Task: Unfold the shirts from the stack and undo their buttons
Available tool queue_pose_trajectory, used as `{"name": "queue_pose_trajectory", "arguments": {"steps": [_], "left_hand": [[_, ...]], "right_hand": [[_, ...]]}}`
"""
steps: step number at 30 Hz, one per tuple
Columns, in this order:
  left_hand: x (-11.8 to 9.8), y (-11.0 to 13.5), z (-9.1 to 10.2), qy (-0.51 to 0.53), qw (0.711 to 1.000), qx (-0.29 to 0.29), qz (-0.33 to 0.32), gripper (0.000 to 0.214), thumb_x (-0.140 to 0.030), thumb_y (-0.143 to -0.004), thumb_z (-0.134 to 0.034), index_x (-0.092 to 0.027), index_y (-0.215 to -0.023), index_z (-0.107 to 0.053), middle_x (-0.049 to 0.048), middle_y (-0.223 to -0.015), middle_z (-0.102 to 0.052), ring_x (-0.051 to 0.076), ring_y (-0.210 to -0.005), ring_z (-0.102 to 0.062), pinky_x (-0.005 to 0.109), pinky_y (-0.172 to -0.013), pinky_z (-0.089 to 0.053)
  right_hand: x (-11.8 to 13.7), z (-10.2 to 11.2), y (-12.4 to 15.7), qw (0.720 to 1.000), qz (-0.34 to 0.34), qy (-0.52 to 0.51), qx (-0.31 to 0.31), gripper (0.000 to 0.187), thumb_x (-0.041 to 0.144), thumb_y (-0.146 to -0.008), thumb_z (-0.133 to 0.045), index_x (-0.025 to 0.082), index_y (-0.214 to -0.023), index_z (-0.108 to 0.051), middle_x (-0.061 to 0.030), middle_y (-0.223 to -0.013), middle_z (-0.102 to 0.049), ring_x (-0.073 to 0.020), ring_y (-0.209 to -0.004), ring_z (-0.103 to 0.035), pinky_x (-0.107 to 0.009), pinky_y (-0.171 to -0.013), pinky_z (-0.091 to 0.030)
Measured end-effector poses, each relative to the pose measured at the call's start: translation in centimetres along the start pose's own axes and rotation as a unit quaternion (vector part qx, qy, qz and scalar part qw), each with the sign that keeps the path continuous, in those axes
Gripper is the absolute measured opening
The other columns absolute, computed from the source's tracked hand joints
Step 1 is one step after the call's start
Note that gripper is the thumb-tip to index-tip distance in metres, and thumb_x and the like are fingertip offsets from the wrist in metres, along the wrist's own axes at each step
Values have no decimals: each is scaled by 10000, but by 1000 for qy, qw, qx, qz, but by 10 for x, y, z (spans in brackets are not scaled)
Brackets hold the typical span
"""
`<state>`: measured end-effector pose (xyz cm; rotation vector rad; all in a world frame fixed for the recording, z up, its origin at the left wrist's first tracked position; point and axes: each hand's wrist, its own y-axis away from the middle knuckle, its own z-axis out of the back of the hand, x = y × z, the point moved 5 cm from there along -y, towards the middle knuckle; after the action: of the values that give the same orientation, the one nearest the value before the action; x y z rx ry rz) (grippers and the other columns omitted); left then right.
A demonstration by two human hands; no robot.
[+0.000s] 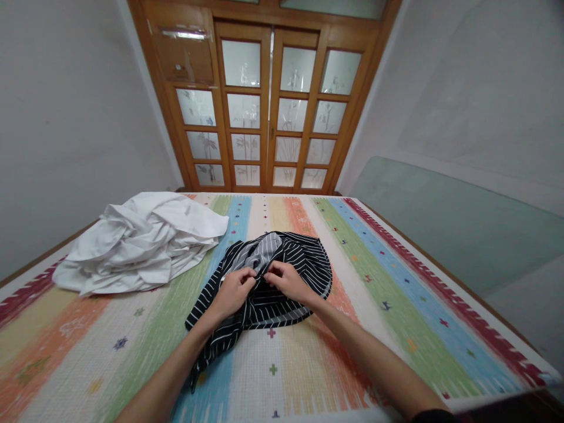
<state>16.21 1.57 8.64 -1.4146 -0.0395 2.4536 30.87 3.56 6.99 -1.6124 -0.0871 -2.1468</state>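
Observation:
A black shirt with thin white stripes (304,258) lies bunched in the middle of a multicoloured striped cloth. Part of its paler grey inner side shows near the top. My left hand (235,289) is closed in a pinch on the shirt's fabric, left of its middle. Close beside it, my right hand (284,279) pinches the same garment, fingers curled inward. The fingertips of both hands nearly meet over the folds, and the exact bit of cloth between them is partly hidden.
A crumpled heap of white cloth (145,244) lies to the left. Under everything spreads the striped cloth (396,305) with small printed figures. Beyond its far edge stand wooden doors with glass panes (268,111). Pale walls flank both sides, with a greenish panel (453,217) at right.

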Motion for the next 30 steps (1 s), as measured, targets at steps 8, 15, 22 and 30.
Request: {"name": "queue_pose_trajectory", "arguments": {"steps": [8, 15, 22, 30], "left_hand": [[3, 0, -3, 12, 1000, -2, -6, 114, -269, -745, -437, -196, -701, -513, -45, -597, -469, 133, -585, -439, 246, -585, -337], [2, 2, -2, -5, 1000, -22, 10, 145, -270, -764, -497, -176, -723, -601, -40, -561, -515, 126, -544, -471, 251, -582, -360], [9, 1, -11, 74, 996, 32, 21, 297, -442, -783, -587, -149, -793, -635, -29, -584, -543, 125, -536, -507, 243, -543, -395], [10, 0, -10, 63, 997, 35, 9, 264, -396, -799, -555, -149, -756, -638, -41, -552, -496, 106, -507, -447, 228, -509, -345]], "right_hand": [[7, 3, 0, 1000, 6, 16, -5, 219, 332, -815, -599, 167, -672, -588, 31, -593, -561, -111, -567, -508, -224, -567, -401], [2, 1, 0, 998, -38, -45, -7, 246, 379, -780, -633, 169, -660, -590, 30, -571, -570, -91, -487, -499, -196, -444, -366], [-7, -3, 0, 986, -79, -147, -18, 324, 459, -682, -714, 151, -693, -616, 19, -539, -598, -104, -444, -531, -193, -374, -400], [-9, -1, 0, 988, -71, -136, 0, 281, 420, -709, -680, 151, -663, -613, 9, -573, -612, -83, -438, -505, -181, -372, -387]]}}
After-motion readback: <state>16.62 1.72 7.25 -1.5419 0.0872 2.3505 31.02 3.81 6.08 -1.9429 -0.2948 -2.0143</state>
